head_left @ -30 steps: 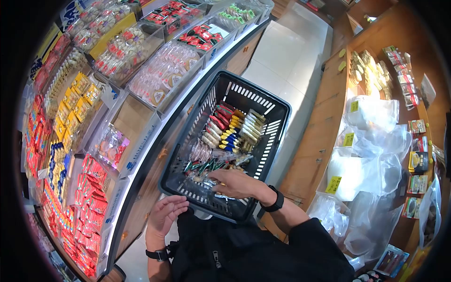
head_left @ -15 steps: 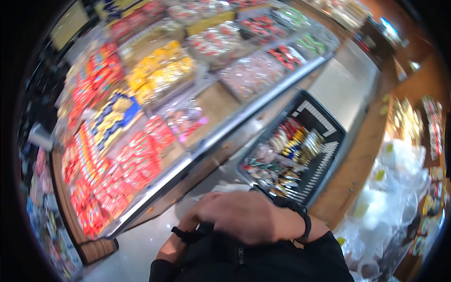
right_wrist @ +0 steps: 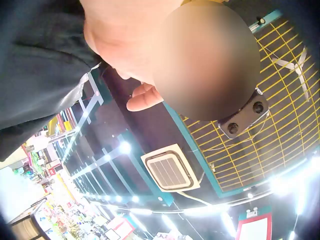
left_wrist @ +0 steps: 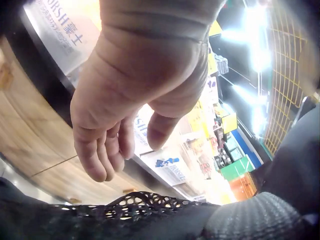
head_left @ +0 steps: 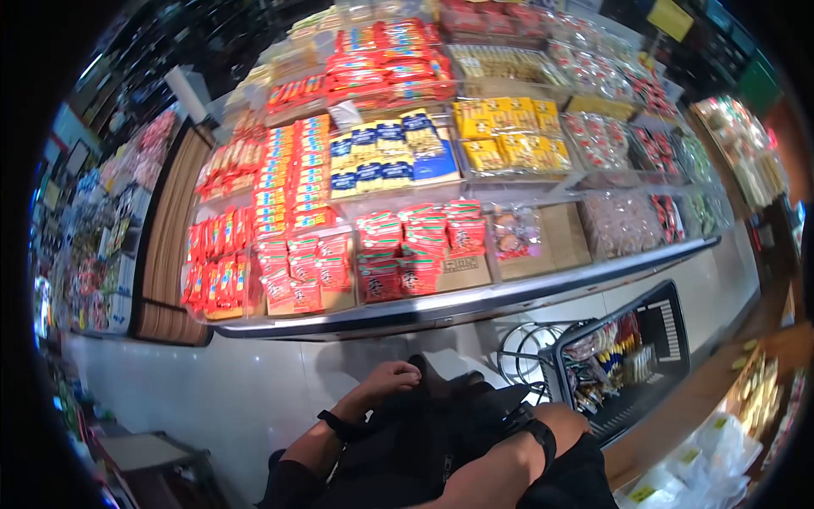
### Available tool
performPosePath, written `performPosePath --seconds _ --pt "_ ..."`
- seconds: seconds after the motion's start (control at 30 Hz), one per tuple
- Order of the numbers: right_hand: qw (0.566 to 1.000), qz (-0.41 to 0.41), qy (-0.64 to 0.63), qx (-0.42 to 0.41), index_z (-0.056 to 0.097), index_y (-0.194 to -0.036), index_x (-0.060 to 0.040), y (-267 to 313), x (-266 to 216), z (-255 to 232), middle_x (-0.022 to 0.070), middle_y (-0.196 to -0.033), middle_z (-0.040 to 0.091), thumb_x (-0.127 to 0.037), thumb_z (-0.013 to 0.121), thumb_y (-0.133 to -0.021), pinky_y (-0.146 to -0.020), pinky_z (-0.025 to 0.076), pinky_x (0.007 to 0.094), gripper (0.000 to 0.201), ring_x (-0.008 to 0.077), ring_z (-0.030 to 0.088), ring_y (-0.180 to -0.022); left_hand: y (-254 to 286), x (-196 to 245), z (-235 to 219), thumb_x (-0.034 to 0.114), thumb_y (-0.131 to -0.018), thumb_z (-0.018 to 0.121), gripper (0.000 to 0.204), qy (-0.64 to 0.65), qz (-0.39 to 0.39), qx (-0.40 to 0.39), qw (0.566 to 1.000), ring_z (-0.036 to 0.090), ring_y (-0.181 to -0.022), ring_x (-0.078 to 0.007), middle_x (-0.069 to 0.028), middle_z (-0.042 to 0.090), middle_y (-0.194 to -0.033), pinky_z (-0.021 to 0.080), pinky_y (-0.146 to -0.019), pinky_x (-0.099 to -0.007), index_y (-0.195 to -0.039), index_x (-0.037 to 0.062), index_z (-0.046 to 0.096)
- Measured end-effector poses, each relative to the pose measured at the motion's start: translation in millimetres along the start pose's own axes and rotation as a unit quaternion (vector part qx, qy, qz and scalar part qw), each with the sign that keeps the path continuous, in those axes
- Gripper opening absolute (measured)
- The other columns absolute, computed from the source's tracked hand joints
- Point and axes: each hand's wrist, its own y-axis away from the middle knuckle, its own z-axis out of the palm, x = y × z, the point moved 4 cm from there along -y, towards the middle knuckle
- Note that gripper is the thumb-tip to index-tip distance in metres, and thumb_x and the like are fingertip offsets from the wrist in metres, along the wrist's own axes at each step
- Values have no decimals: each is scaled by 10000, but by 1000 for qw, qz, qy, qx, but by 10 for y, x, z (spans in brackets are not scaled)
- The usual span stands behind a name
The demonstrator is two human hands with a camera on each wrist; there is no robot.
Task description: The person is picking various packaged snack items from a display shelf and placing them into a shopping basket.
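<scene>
My left hand (head_left: 392, 378) hangs in front of my body with fingers loosely bent. In the left wrist view nothing lies in the left hand (left_wrist: 140, 85), and its thumb stands apart from the fingers. My right hand (head_left: 563, 417) is raised near my body, close to the shopping basket's near side. The right wrist view shows the right hand (right_wrist: 130, 40) with a few bent fingertips; a blurred patch covers part of the scene beside it. The black shopping basket (head_left: 670, 318) holds several snack packets (head_left: 606, 360) in clear, red, yellow and blue wrapping.
A tiered display counter (head_left: 475, 305) spans ahead, filled with red packets (head_left: 415, 276), blue-and-cream packets (head_left: 373, 153) and yellow packets (head_left: 513, 136). A round wire stand (head_left: 519, 352) is beside the basket. A wooden shelf with plastic bags (head_left: 704, 458) is at right, a grey box-like unit (head_left: 153, 454) lower left.
My right hand has come out of the basket and drawn back toward my body. The view has swung left, so the basket now appears at the right and the counter ahead.
</scene>
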Motion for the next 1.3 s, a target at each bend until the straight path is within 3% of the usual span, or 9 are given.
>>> performPosePath --seconds 0.07,0.13,0.17,0.2,0.23,0.63,1.1,1.13,1.3 --pt "999 30 -13 39 523 -1153 -134 103 144 -47 135 -1161 575 -218 527 -915 -736 482 410 253 326 585 -937 29 -135 -46 206 -903 639 228 45 4 26 999 594 -947 -117 -26 627 -1011 495 -832 -260 -1060 41 630" --pt "892 354 -81 -267 548 -1134 -79 81 511 -19 145 -1052 617 -122 568 -879 -706 516 376 259 316 624 -851 58 -210 -41 226 -898 648 233 90 4 40 995 591 -937 -108 -17 625 -990 497 -808 -256 -1049 48 637" --pt "598 579 -121 -541 585 -1115 0 236 607 -106 153 -969 638 -43 595 -830 -682 539 356 288 311 645 -780 72 -204 -28 232 -898 651 241 113 3 45 993 595 -933 -106 -18 626 -982 499 -801 -252 -1053 48 635" --pt "827 499 -54 -253 579 -1110 -7 363 651 -162 151 -964 644 -31 607 -824 -674 542 365 289 320 650 -779 68 -184 -21 221 -898 654 235 138 18 34 990 601 -913 -101 -21 636 -976 501 -785 -248 -1053 45 634" --pt "935 347 17 79 573 -1106 -14 670 591 -339 148 -960 649 -20 618 -818 -667 545 374 291 329 654 -778 565 543 274 199 -900 651 217 104 136 77 982 609 -891 -103 -32 645 -977 502 -785 -249 -1040 34 636" --pt "764 568 -20 -304 552 -1177 -70 2183 715 -243 157 -1051 631 -193 647 -853 -808 504 424 359 358 614 -973 93 4 208 123 -906 609 200 148 84 122 978 624 -943 -139 -70 642 -1026 512 -829 -260 -1049 -15 624" --pt "624 730 -97 -260 552 -1172 -19 3081 1056 197 172 -1024 636 -194 637 -860 -840 487 391 368 316 629 -973 400 176 -620 135 -907 612 192 83 165 178 966 614 -893 -143 -65 657 -969 499 -795 -274 -1043 5 649" --pt "683 687 -50 -242 562 -1154 -22 3167 1119 303 171 -1045 637 -188 632 -859 -845 484 395 345 325 624 -986 489 309 -704 135 -899 616 182 52 167 205 963 615 -882 -143 -63 663 -943 496 -796 -272 -1015 3 662" --pt "638 747 27 -186 587 -1046 -23 3175 1447 741 209 -969 641 -201 673 -810 -797 475 471 308 405 599 -981 755 509 -1535 109 -889 614 134 -70 246 244 936 589 -808 -147 -89 647 -871 486 -740 -279 -890 -23 631"
